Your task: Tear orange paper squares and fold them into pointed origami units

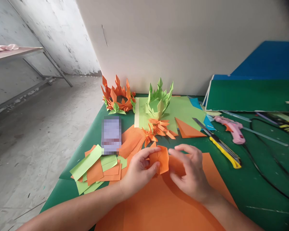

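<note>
My left hand (142, 165) pinches a small folded piece of orange paper (163, 160) between thumb and fingers. Just right of that paper is my right hand (189, 170), its fingers apart and holding nothing. Under both hands lies a large orange paper sheet (173, 205). Several orange paper flowers (160, 128) sit just beyond the hands. Farther back stand a green paper crown (159, 101) and an orange paper crown (117, 96) with green leaf shapes along its base.
Left of the hands lie paper scraps (93, 171) and a blurred-out phone-like rectangle (111, 134). At right are a yellow utility knife (223, 150), a pink glue gun (231, 128) with its black cord, and a folded orange triangle (189, 128). A green-and-blue board (250, 94) leans behind.
</note>
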Available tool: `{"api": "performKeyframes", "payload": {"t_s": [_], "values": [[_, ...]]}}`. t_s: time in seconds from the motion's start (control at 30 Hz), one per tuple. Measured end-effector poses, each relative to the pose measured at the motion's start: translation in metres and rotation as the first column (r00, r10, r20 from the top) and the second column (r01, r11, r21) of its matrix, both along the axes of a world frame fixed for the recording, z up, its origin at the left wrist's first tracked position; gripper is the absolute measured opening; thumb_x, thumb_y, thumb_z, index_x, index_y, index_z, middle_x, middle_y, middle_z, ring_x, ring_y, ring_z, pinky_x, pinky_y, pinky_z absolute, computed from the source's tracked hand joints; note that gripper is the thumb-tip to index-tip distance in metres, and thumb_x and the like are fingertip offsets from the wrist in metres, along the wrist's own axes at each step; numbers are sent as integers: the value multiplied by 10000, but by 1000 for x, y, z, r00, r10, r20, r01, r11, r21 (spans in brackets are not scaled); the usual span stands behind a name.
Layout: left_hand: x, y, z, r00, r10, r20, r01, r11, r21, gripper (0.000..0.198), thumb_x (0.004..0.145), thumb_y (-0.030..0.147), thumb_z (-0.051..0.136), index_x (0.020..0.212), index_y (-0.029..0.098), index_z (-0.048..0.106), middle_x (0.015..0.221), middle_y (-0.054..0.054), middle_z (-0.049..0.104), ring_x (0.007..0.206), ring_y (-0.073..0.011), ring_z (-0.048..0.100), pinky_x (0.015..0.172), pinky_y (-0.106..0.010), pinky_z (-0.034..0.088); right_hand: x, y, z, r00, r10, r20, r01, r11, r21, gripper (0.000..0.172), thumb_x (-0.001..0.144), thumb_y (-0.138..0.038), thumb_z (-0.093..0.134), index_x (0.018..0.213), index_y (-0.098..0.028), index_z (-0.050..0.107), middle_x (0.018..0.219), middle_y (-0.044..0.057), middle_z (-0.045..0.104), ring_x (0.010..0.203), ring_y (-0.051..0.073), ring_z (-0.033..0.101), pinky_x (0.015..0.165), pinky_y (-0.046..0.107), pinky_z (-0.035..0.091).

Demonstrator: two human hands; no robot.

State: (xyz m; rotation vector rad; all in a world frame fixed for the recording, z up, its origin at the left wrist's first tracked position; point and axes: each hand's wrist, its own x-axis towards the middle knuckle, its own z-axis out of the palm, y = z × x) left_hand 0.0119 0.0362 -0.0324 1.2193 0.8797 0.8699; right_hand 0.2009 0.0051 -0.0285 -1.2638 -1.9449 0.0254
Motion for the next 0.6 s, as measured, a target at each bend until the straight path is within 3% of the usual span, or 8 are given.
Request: {"api": "performKeyframes", "payload": {"t_s": [0.1,0.17,0.23,0.4,0.6], "values": [[1,1,4,998,19,55,-20,1000,14,330,865,237,643,1194,265,630,1268,-85,584,669,-93,597,540,-222,544,3,3,2,951,50,-304,-129,961,-246,330,928,-160,469,1242,-261,486,1122,78,561,1046,228,546,891,378,467],[1,1,5,999,34,36,-37,997,74,311,869,219,637,1176,266,641,1223,-78,597,731,-114,611,580,-227,557,3,4,5,918,91,-386,-243,899,-364,176,975,-205,410,1068,-256,550,1002,48,601,951,207,568,835,349,473],[0,1,5,999,46,-8,-44,986,160,313,862,192,639,1166,265,654,1152,-75,626,880,-168,633,672,-251,577,0,4,7,913,124,-388,-299,851,-432,173,994,-257,409,919,-247,565,891,26,604,865,197,555,788,335,455],[-1,-1,-2,987,94,-133,-49,951,305,355,832,149,655,1153,298,682,1121,-61,659,1031,-205,623,780,-271,565,-5,2,7,916,122,-381,-307,825,-475,213,988,-317,468,797,-232,510,751,-3,527,753,174,489,727,311,418],[-2,-2,-3,997,69,-44,-56,967,247,309,830,216,691,1132,277,674,1108,-56,640,1014,-185,609,827,-270,545,-5,4,1,932,87,-353,-255,848,-465,253,980,-299,483,740,-226,455,706,-7,477,724,175,456,712,316,408]]}}
